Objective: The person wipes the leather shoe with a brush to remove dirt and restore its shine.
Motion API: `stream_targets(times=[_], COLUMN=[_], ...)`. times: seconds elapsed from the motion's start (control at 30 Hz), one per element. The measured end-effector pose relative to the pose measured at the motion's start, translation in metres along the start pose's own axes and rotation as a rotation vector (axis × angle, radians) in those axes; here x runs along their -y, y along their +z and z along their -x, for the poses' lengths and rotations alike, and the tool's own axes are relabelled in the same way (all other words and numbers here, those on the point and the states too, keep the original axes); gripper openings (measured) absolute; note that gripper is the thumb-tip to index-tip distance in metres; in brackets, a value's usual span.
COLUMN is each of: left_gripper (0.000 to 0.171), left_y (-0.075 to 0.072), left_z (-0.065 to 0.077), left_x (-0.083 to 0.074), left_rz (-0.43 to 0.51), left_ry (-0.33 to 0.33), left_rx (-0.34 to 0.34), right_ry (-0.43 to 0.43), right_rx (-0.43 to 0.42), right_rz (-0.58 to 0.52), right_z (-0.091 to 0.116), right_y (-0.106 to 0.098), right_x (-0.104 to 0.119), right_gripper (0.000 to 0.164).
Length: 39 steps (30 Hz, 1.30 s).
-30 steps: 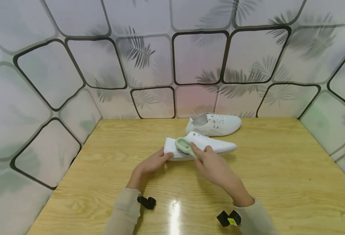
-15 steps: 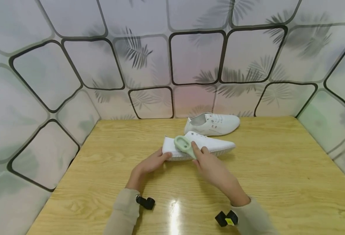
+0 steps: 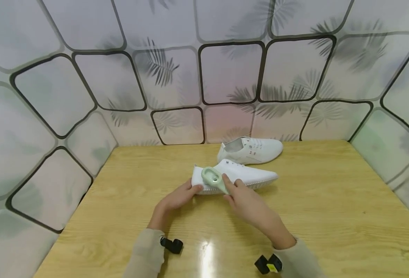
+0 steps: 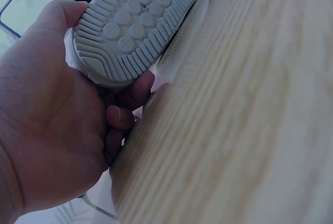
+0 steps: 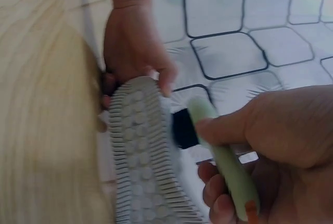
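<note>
A white lace-up shoe (image 3: 249, 175) is tipped on its side, its ridged and studded sole (image 4: 136, 15) facing the person. My left hand (image 3: 180, 196) grips its heel, thumb along the sole edge and fingers curled beneath. In my right hand (image 3: 251, 202) is a pale green brush (image 5: 229, 166), held by its handle with a finger stretched along it. The brush's dark bristles (image 5: 184, 129) are against the shoe's side near the heel. Behind lies the second white shoe (image 3: 265, 150), upright with its toe to the right.
The wooden table (image 3: 329, 216) reaches back to a patterned cloth wall (image 3: 232, 73) with dark outlines and leaf prints. Black wrist cameras (image 3: 171, 245) sit at both sleeves.
The brush and right hand have shifted slightly left along the shoe's side toward the heel. The left hand keeps its grip on the heel. The head view has tilted a little.
</note>
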<state>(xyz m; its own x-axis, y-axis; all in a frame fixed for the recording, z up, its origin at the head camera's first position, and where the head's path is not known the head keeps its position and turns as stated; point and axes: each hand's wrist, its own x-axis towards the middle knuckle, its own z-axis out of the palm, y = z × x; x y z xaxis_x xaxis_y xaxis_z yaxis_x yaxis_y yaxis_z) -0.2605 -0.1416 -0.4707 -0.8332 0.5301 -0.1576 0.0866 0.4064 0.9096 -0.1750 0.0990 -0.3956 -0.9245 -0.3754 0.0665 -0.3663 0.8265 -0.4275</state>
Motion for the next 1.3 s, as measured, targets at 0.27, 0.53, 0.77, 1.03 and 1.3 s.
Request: stream_targets(times=[0.27,0.53,0.77,1.03,1.3], left_gripper=[0.062,0.058,0.056,0.060,0.059], left_y=[0.001,0.001,0.000,0.000,-0.001], left_z=[0.002,0.002,0.002,0.001,0.001], left_x=[0.002,0.000,0.001,0.000,0.001], left_rz=[-0.007,-0.027,0.006,-0.017,0.012], left_ry=[-0.022,0.017,0.015,0.009,0.016], left_rx=[-0.004,0.003,-0.001,0.013,0.024], right_ry=[0.031,0.018,0.025,0.053,0.019], right_rx=[-0.009,0.027,-0.022,0.029,0.061], right_rz=[-0.009,-0.028,0.001,-0.014,-0.058], right_z=[0.000,0.004,-0.005,0.008,0.000], right_y=[0.001,-0.007,0.007,-0.013,-0.002], right_x=[-0.002,-0.004,-0.004,-0.005,-0.004], right_gripper=[0.059,0.059,0.060,0.058,0.060])
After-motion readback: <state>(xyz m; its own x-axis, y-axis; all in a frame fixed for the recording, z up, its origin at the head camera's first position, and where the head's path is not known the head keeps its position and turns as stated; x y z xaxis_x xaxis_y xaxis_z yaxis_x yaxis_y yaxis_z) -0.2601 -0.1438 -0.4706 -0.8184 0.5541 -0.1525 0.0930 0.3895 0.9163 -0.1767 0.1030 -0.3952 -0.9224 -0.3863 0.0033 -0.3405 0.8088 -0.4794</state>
